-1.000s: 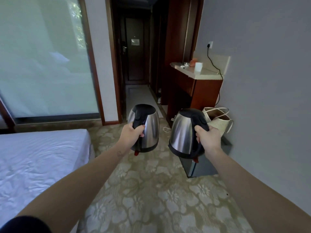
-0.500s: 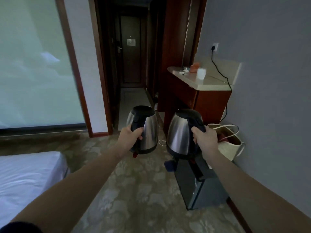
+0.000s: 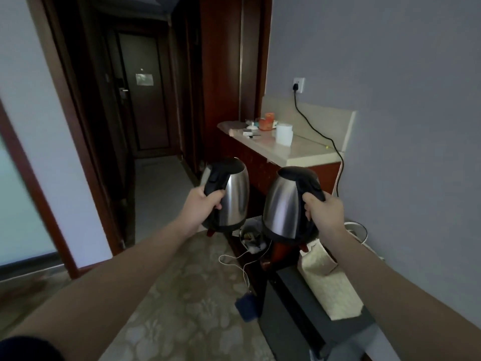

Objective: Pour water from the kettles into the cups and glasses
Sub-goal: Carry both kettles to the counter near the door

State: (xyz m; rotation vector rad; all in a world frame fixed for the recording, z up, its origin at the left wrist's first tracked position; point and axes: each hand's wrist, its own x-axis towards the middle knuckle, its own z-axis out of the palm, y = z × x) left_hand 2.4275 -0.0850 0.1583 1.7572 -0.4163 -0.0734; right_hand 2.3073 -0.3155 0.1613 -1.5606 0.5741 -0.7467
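I carry two steel kettles with black lids and handles in front of me, side by side in the air. My left hand [image 3: 201, 207] grips the handle of the left kettle [image 3: 233, 201]. My right hand [image 3: 326, 213] grips the handle of the right kettle [image 3: 282, 207]. Both kettles are roughly upright, the right one leaning slightly left. Ahead stands a wooden counter with a pale stone top [image 3: 299, 151], and a white cup [image 3: 284, 134] stands on it. No glasses are visible.
Small items and an orange box [image 3: 268, 121] lie at the counter's far end. A black cord [image 3: 317, 131] runs from a wall socket down the counter's side. A dark low cabinet [image 3: 307, 316] with a woven bag [image 3: 330, 282] stands along the right wall. A dark hallway lies left.
I have walked closer to the counter and the bed has left the view. Both kettles stay in my hands, held at about the same height.
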